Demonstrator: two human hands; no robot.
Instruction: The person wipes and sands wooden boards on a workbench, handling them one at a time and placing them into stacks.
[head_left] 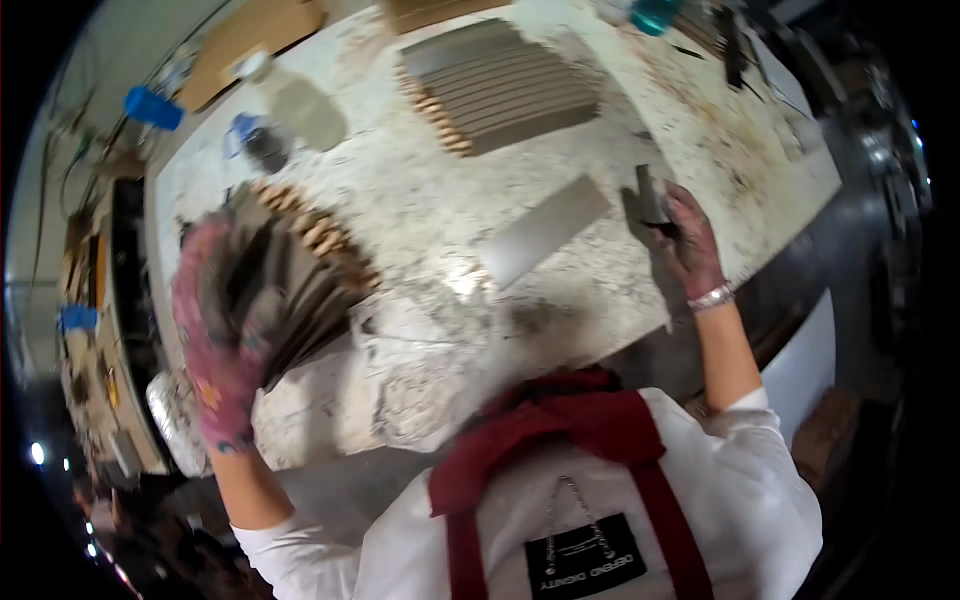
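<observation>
While the left hand grips grey plates, the right hand holds a grey piece

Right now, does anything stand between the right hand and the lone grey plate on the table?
Only the grey piece held in the right hand, on the side facing the plate. Past it, nothing visible stands in the way; the left hand and its bundle are off to the plate's left.

1 wide fisheye view, worn at the head, facing down, near above the worktable
</observation>
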